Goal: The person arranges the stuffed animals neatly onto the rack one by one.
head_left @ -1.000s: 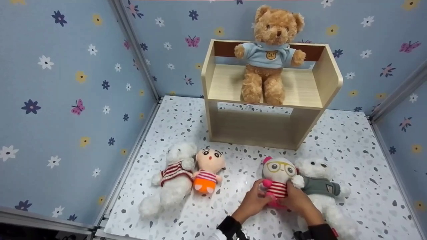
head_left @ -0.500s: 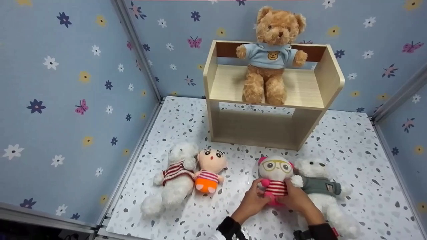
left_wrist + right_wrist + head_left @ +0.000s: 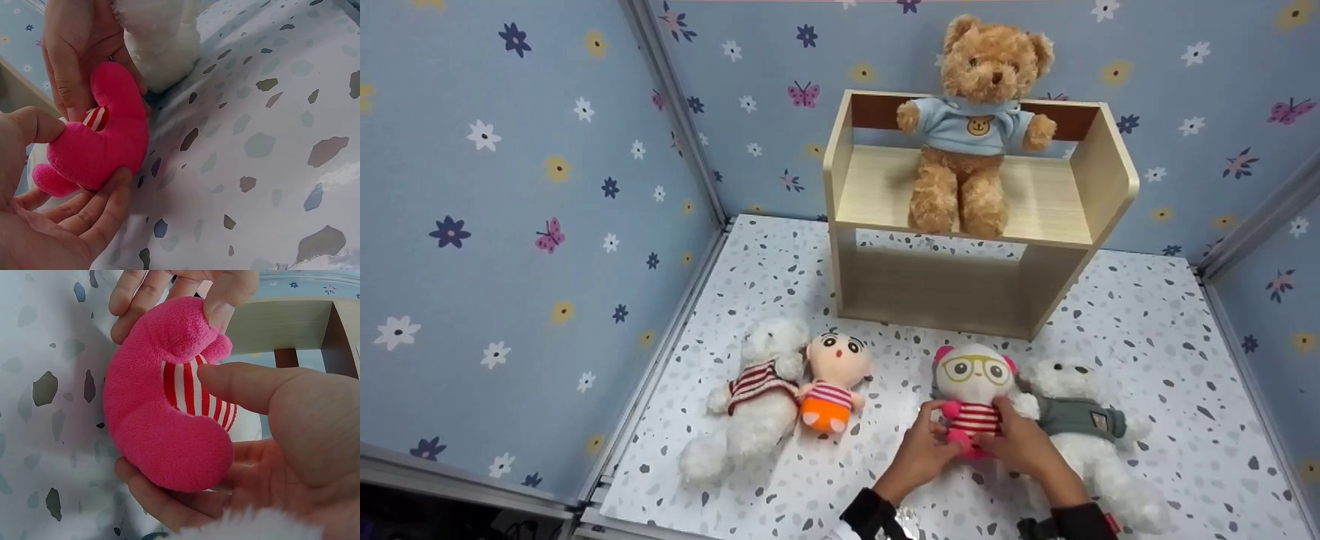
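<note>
The glasses doll (image 3: 975, 390) lies low and right of centre in the head view, on the speckled tabletop (image 3: 780, 270), just beside a white bear in a grey top (image 3: 1084, 431). It has a round white head, yellow-rimmed glasses, pink ears, a red-and-white striped shirt and plump pink fleece legs. The left hand (image 3: 921, 454) and right hand (image 3: 1024, 448) come up from the lower edge, each grip curled around the doll's soft body, thumbs pressing the stripes.

No readable text, label, brand or number shows on the toys, shelf or walls.
</note>
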`<state>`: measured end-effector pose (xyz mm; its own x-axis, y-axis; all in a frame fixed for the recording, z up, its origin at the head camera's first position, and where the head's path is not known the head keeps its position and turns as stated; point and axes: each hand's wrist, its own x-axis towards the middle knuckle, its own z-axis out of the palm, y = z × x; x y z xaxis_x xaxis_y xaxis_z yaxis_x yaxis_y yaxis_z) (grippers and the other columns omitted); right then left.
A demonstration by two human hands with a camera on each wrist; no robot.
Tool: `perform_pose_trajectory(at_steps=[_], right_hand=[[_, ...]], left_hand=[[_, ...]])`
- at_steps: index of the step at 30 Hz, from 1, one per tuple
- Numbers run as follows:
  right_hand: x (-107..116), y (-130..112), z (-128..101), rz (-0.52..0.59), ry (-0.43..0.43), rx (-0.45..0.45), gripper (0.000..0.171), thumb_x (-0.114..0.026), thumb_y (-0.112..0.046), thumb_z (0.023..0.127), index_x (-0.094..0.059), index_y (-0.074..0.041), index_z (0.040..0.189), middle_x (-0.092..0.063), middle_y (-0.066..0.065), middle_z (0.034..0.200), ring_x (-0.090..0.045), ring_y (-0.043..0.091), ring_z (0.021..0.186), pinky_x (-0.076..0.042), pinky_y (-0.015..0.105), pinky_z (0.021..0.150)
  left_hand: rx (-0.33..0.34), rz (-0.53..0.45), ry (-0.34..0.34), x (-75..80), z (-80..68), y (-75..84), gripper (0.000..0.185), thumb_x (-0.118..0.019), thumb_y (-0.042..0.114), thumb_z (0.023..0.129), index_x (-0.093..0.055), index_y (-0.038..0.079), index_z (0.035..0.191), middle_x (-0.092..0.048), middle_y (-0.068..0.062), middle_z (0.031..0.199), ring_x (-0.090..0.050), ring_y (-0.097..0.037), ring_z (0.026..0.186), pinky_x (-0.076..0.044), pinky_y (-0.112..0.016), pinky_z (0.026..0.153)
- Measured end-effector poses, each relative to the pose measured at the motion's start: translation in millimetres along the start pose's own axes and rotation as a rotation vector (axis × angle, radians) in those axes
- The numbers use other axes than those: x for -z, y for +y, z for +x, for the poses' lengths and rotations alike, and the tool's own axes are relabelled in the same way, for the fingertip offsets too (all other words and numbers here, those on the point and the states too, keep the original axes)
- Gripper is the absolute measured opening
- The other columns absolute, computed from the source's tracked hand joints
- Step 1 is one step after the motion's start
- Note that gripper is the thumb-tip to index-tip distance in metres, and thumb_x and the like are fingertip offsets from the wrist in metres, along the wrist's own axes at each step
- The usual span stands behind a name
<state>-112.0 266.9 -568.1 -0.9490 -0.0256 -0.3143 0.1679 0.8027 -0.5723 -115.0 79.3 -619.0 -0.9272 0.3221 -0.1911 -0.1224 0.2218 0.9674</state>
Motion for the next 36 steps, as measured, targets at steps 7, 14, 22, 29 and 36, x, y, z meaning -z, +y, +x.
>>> perform_pose_trajectory(at_steps=[7, 14, 22, 29, 36], right_hand=[[1, -6, -1, -0.003, 0.042, 0.025, 0.057, -0.071, -0.025, 0.084, -0.043, -0.007, 0.130, -0.067, 0.020, 0.110, -0.066, 0.031, 0.094, -0.050, 0.046, 0.076], [1, -10, 0, 0.010, 0.063, 0.035, 0.049, -0.068, -0.027, 0.088, -0.044, -0.014, 0.129, -0.065, 0.016, 0.116, -0.065, 0.030, 0.098, -0.050, 0.045, 0.076], [1, -11, -4, 0.032, 0.124, 0.077, 0.045, -0.067, -0.025, 0.089, -0.046, -0.017, 0.128, -0.065, 0.012, 0.121, -0.066, 0.025, 0.098, -0.050, 0.040, 0.074], [1, -12, -7, 0.074, 0.158, 0.103, 0.044, -0.067, -0.022, 0.089, -0.046, -0.018, 0.128, -0.065, 0.011, 0.121, -0.067, 0.018, 0.087, -0.049, 0.031, 0.068], [0, -14, -7, 0.098, 0.174, 0.094, 0.044, -0.067, -0.021, 0.088, -0.048, -0.019, 0.127, -0.065, 0.009, 0.119, -0.066, 0.016, 0.082, -0.049, 0.030, 0.066]], left_hand=[[-0.040, -0.030, -0.001, 6.2, -0.9, 0.5, 0.063, -0.071, 0.018, 0.076, -0.043, 0.028, 0.132, -0.067, -0.005, 0.097, -0.062, -0.014, 0.081, -0.049, -0.025, 0.068], [-0.043, -0.055, 0.007, 12.1, -1.0, 3.1, 0.062, -0.070, 0.013, 0.076, -0.043, 0.028, 0.130, -0.066, -0.005, 0.100, -0.063, -0.013, 0.082, -0.050, -0.026, 0.064], [-0.039, -0.084, 0.012, 14.5, -2.0, 7.2, 0.061, -0.067, 0.007, 0.076, -0.044, 0.027, 0.129, -0.065, -0.006, 0.103, -0.065, -0.015, 0.085, -0.052, -0.026, 0.066], [-0.070, -0.076, 0.024, 16.7, -1.9, 10.8, 0.058, -0.066, 0.007, 0.076, -0.045, 0.025, 0.127, -0.066, -0.005, 0.102, -0.062, -0.010, 0.080, -0.051, -0.025, 0.068], [-0.066, -0.074, 0.034, 17.3, -2.3, 10.8, 0.056, -0.067, 0.010, 0.077, -0.046, 0.027, 0.126, -0.067, -0.004, 0.100, -0.062, -0.010, 0.075, -0.050, -0.026, 0.065]])
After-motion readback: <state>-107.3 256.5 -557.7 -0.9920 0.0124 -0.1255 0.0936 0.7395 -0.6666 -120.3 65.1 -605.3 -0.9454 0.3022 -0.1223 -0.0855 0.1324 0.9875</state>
